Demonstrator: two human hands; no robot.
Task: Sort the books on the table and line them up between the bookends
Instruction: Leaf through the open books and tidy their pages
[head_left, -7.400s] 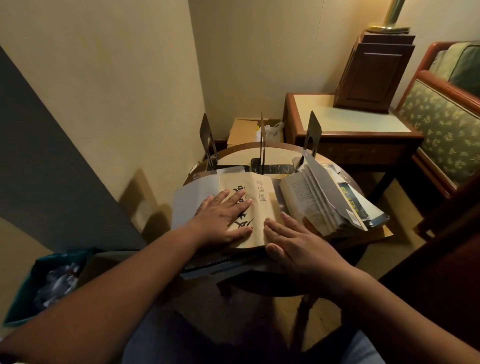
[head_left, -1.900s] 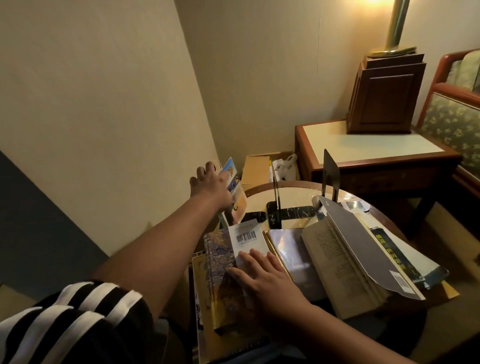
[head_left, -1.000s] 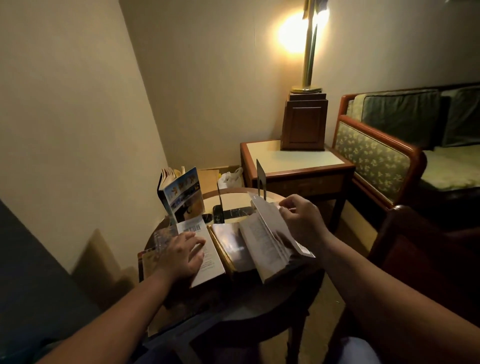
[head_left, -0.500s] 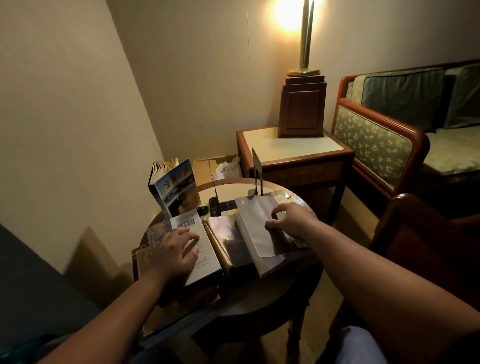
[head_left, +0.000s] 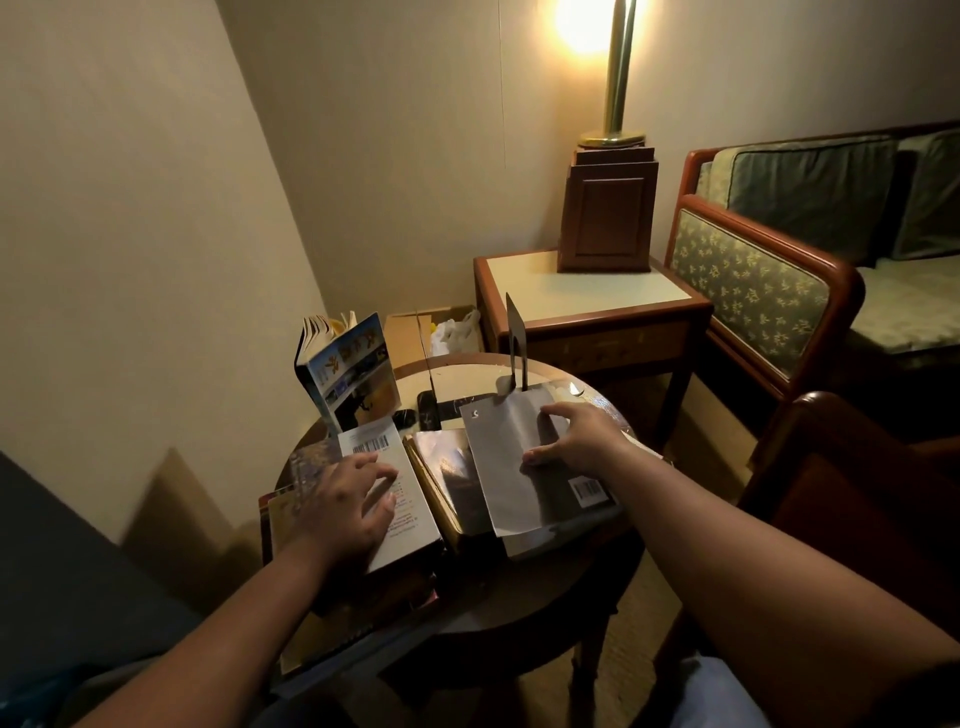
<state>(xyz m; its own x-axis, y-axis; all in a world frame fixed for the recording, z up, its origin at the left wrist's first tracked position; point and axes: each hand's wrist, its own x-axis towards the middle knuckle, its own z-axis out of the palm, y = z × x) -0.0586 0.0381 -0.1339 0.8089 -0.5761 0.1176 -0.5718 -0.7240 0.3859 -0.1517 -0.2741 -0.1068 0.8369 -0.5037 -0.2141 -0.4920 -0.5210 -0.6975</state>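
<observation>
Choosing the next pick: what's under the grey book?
The grey book overlaps the glossy dark book along its left edge. Beyond the right hand, a shiny sheet pokes out from beneath; the rest underneath is covered.

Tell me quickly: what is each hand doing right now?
Left hand: open, resting flat on the white barcode book.
Right hand: open, pressing down on the grey book.

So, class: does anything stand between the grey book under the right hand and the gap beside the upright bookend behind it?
Nothing visible does. The grey book lies flat under the right hand, just in front of the bookend, and no book stands in that gap.
</observation>
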